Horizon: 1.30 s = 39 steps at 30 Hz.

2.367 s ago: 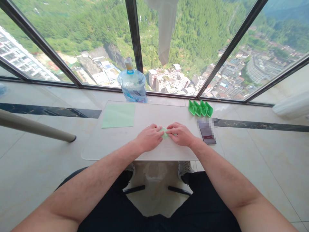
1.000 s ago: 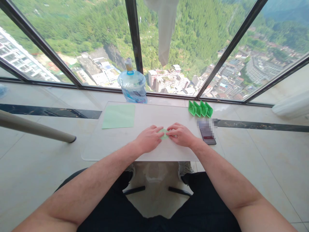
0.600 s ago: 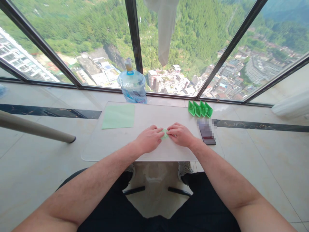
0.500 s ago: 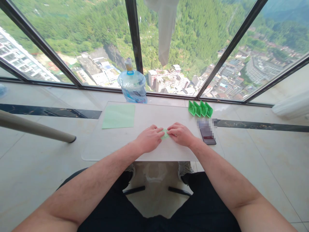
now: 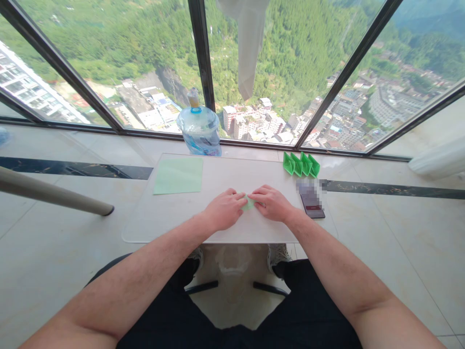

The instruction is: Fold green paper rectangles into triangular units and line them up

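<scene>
A small light-green paper piece (image 5: 249,204) is touched on the smooth, pale bench (image 5: 163,218) by fingertips of the left hand (image 5: 225,208) and right hand (image 5: 272,202); whether either grip is clamped cannot be told. Its direction and long axis are hidden, while a flat, square-cornered green sheet (image 5: 178,176) is laid leftward.

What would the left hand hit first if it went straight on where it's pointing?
Probably the right hand, facing the left hand across the small paper at their fingertips, though depth is hard to judge.
</scene>
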### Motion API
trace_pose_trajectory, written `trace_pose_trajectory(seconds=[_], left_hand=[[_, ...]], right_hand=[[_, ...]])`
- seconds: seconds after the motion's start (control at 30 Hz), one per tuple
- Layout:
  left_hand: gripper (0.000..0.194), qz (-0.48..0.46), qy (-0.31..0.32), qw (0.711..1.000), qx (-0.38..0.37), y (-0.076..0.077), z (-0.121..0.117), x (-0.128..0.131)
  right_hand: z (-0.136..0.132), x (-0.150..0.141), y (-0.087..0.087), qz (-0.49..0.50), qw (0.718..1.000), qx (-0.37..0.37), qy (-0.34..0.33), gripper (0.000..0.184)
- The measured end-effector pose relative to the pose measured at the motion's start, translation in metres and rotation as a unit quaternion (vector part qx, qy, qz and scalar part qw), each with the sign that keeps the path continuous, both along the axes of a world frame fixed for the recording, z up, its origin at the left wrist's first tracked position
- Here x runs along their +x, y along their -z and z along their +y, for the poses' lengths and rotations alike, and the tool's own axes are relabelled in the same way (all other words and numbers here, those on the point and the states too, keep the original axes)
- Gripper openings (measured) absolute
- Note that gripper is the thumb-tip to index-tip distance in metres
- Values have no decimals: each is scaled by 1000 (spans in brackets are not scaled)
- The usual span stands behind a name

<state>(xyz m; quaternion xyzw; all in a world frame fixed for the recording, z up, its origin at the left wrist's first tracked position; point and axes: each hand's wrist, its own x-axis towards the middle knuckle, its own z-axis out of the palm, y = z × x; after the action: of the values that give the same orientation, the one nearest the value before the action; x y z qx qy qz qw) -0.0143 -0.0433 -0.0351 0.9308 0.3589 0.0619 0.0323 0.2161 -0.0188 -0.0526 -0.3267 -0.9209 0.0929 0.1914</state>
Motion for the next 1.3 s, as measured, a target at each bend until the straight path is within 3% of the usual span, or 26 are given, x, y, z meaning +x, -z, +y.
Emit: trace_pose_trajectory(seconds=[0.23,0.5,0.7,0.87,0.93,1.3], left_hand=[[19,10,-4,1000,13,-1,-1,0],[18,17,-7,1000,20,1,-1,0],[20,9,-12,1000,10,-1,-2,1],[22,-1,-13,1000,-13,-2,-2,1],[24,-5,-11,1000,-15,-1,-2,1],[33,34,-55,997,-39,-4,-7,1]], right_hand=[[-5,7,-12,-78,997,7,24,22],[-7,24,-25,-126,991,-15,42,25],[-18,4,-37,-177,975,-3,134,18],[-25,-25,-37,-223,965,-33,131,44],[-26,-31,-37,-241,959,-44,144,44],[-31,-28,-49,-295,939,-47,171,37]])
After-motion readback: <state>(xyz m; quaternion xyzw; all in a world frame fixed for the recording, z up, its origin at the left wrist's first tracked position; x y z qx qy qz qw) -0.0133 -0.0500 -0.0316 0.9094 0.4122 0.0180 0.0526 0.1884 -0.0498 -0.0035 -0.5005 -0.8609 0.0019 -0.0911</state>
